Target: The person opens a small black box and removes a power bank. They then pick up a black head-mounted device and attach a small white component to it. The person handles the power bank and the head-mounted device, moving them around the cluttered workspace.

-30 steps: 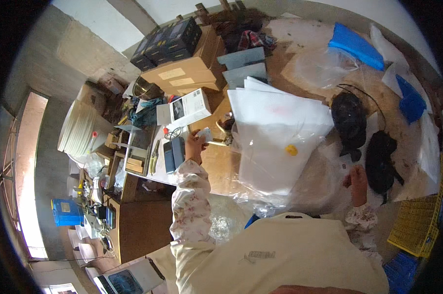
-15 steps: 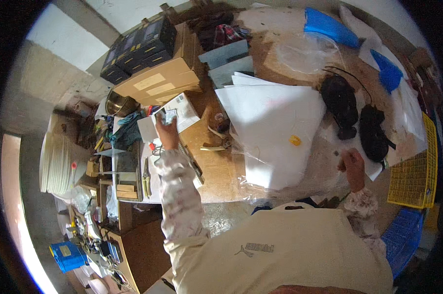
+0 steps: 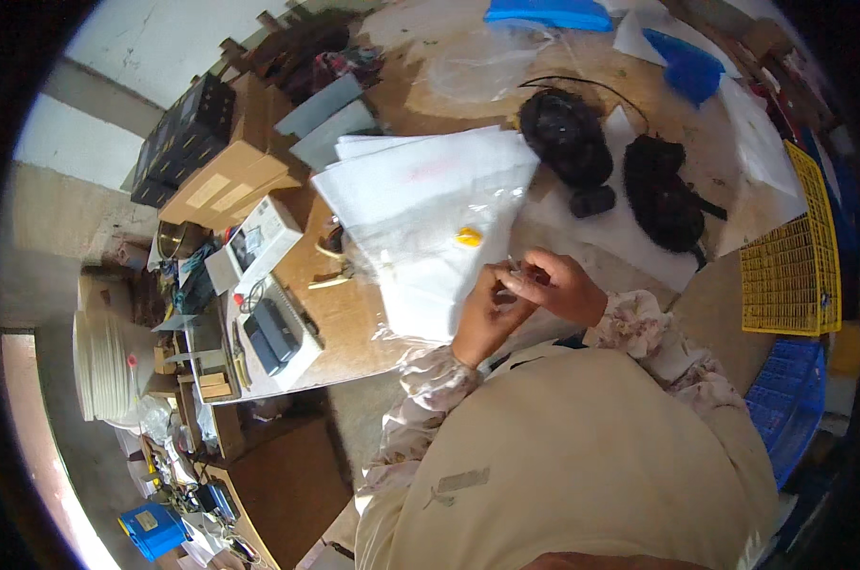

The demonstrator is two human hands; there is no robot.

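In front of my body, my left hand (image 3: 488, 315) and my right hand (image 3: 567, 288) meet at the near edge of the workbench, fingertips together. Both are closed in a pinch, and a tiny clear or pale piece seems to show between them, too small to name. Just beyond lie white sheets (image 3: 430, 185), partly covered by clear plastic film, with a small yellow piece (image 3: 468, 236) on top. To the right of the sheets are two black, fuzzy-looking items (image 3: 565, 138), one with a thin black cord.
Left on the bench stand an open white box (image 3: 276, 220) with small packets, a dark case (image 3: 276, 331), pliers (image 3: 238, 356) and a cardboard carton (image 3: 230, 180) under black boxes. A yellow crate (image 3: 791, 261) sits above a blue crate (image 3: 786, 399) at right.
My left hand has left the white box and come back to the right, meeting my right hand, which moved left. The view has shifted, and the dark case now shows uncovered.
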